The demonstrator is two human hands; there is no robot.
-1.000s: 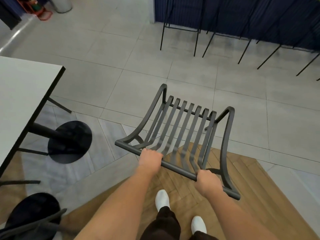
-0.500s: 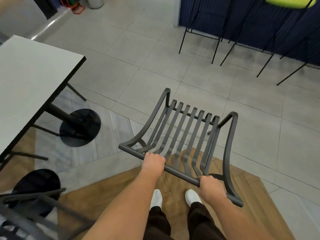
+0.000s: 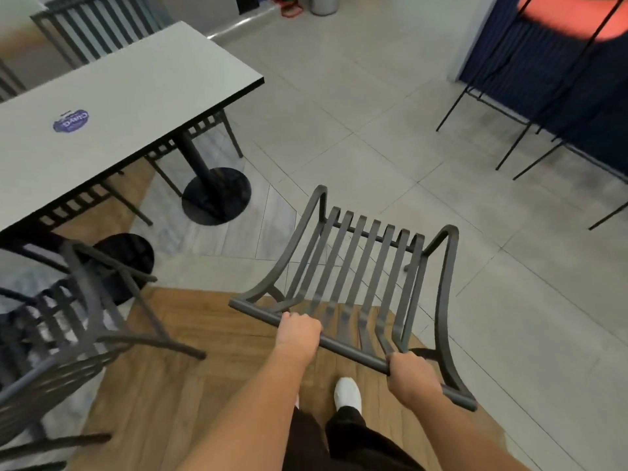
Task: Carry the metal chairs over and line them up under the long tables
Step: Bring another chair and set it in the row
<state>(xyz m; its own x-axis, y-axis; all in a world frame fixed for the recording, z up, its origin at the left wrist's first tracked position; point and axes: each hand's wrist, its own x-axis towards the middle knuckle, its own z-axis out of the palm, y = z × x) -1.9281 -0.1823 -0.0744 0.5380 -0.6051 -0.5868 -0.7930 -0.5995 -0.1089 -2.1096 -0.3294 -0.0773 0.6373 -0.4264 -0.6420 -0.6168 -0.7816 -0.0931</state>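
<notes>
The carried chair [image 3: 356, 277] is hanging in front of the person, right of the long table [image 3: 112, 107]. Another chair [image 3: 68, 328] is sitting left, under the table's near edge. The stools [image 3: 530, 107] are standing far right.

I see a dark grey slatted chair [image 3: 356, 266] at centre. At ten o'clock, a pale grey counter [image 3: 136, 83] with a black edge carries a purple sticker [image 3: 71, 121]. At six o'clock, brown herringbone floor [image 3: 190, 385], white shoe [image 3: 347, 393].
</notes>
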